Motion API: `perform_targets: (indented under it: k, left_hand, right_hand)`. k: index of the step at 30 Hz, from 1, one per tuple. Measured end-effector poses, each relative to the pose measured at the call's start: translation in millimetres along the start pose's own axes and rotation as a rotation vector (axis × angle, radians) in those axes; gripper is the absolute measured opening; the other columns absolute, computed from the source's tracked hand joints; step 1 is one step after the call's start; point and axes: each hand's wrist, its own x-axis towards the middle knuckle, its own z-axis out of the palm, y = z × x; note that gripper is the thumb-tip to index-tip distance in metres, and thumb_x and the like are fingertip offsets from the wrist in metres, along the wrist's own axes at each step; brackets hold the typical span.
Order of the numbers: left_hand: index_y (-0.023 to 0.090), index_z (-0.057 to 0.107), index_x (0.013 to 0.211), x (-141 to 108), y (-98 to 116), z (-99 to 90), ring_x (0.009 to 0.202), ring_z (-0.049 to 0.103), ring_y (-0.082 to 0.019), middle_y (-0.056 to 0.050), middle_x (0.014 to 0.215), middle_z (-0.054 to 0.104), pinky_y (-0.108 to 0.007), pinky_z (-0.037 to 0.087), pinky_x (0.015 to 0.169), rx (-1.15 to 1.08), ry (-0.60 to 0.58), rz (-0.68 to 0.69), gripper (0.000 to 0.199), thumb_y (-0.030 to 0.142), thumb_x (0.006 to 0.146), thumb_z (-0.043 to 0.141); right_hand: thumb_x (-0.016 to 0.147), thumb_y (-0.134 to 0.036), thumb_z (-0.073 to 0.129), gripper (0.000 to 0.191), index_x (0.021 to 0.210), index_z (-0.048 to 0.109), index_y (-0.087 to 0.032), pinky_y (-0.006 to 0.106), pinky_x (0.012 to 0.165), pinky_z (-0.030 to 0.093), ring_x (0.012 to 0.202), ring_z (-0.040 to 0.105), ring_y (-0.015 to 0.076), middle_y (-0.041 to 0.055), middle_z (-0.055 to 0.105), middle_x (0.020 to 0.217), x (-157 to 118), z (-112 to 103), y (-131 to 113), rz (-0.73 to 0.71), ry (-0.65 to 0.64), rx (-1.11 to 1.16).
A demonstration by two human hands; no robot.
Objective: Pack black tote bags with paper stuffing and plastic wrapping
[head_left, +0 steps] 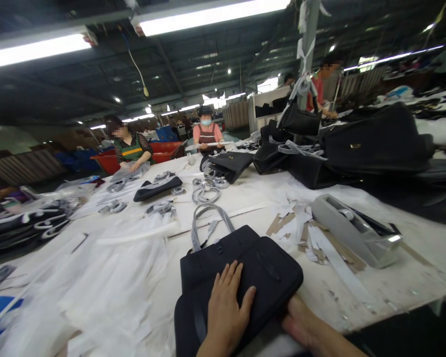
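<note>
A black handbag [267, 263] lies on the table in front of me, its paired handles [195, 228] wrapped in grey film and pointing away. My left hand [228, 302] rests flat on top of the bag, fingers stretched and thumb apart. At the bag's near right edge, my right hand [299, 320] grips it from below; its fingertips are hidden by the bag. To the right of the bag stands a grey tape dispenser [351, 230], beside a pile of white and brown strips [319, 243].
White wrapping sheets [115, 277] cover the table's left side. Black bags [379, 139] are heaped at the right; folded black pieces [22, 228] lie far left. Wrapped handles [206, 191] and a black piece [158, 188] sit mid-table. Co-workers [208, 134] stand across the table.
</note>
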Motion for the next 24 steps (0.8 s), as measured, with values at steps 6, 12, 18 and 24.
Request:
perform_targets:
  k: [6,12,18,24]
  left_hand:
    - [0.027,0.045,0.146,3.1,1.5,-17.2,0.142,0.039,-0.03,-0.006,0.152,0.044,-0.056,0.034,0.117,-0.1,0.138,-0.051,0.052,0.041,0.096,0.049]
    - [0.025,0.044,0.145,19.6,19.9,-67.1,0.144,0.036,-0.028,-0.007,0.153,0.043,-0.05,0.029,0.12,-0.436,0.402,-0.094,0.052,0.044,0.097,0.048]
    - [0.022,0.034,0.15,39.8,42.0,-96.6,0.138,0.045,-0.025,-0.009,0.152,0.044,-0.042,0.041,0.115,-1.009,0.609,-0.058,0.056,0.049,0.102,0.025]
    - [0.027,0.037,0.151,36.7,32.0,-61.4,0.125,0.059,-0.026,-0.007,0.14,0.058,-0.044,0.051,0.105,-1.246,0.516,-0.176,0.067,0.055,0.098,0.005]
  right_hand:
    - [0.075,-0.068,0.06,0.057,0.107,0.075,-0.024,0.055,0.105,0.045,0.116,0.062,0.032,0.0085,0.075,0.107,9.4,37.5,-0.7,0.106,-0.029,0.359]
    - [0.083,-0.059,0.063,0.05,0.123,0.068,-0.03,0.05,0.115,0.034,0.13,0.051,0.0283,0.002,0.065,0.13,24.8,80.2,-48.5,-0.081,-0.189,0.325]
    - [0.098,-0.053,0.048,0.055,0.148,0.041,-0.031,0.046,0.122,0.018,0.144,0.03,0.0232,0.0006,0.038,0.155,41.6,116.1,-131.7,-0.553,-0.255,-0.35]
    - [0.092,-0.052,0.057,0.056,0.143,0.051,-0.03,0.055,0.116,0.024,0.138,0.039,0.0309,0.0071,0.046,0.149,55.0,112.3,-147.4,-0.708,-0.232,-1.172]
